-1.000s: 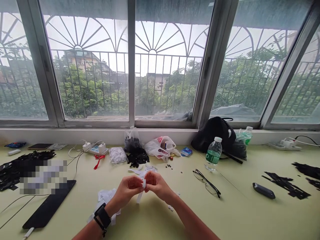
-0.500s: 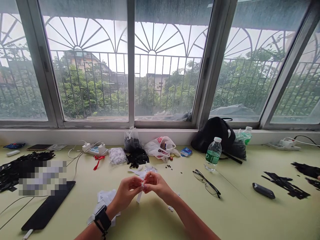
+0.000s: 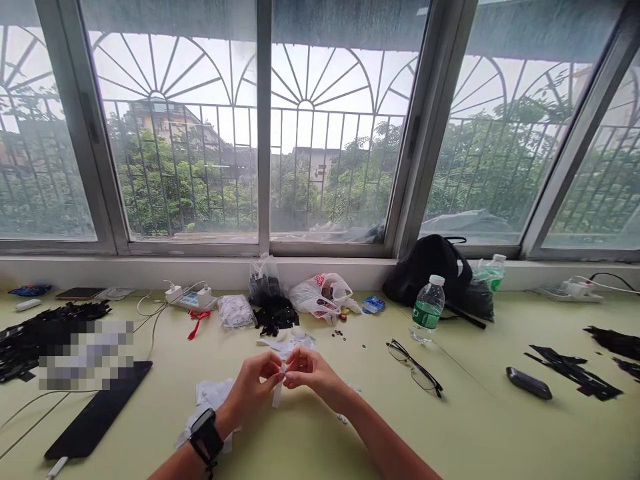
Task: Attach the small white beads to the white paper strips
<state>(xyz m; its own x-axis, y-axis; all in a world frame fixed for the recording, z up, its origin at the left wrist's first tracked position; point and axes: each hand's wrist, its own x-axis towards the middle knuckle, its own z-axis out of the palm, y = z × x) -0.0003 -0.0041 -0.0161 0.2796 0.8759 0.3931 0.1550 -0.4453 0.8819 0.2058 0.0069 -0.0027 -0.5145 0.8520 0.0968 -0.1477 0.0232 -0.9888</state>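
Observation:
My left hand (image 3: 257, 380), with a black watch (image 3: 206, 435) on its wrist, pinches a narrow white strip (image 3: 278, 393) that hangs down between the hands. My right hand (image 3: 311, 375) meets it fingertip to fingertip, its fingers closed at the top of the same strip. Whether a small button is held there is too small to tell. White fabric pieces (image 3: 213, 395) lie beside my left wrist, and more white strips (image 3: 287, 343) lie just beyond my fingers. A few white buttons (image 3: 343, 419) rest next to my right wrist.
Behind the hands are a bag of white pieces (image 3: 236, 312), black strips (image 3: 276, 315) and a white plastic bag (image 3: 323, 297). Rightward are glasses (image 3: 414, 368), a bottle (image 3: 427, 310) and a black case (image 3: 529, 383). A black tablet (image 3: 100, 413) lies at left.
My hands have shifted only slightly at the strip, and the left wrist has turned a little. The view has moved very slightly.

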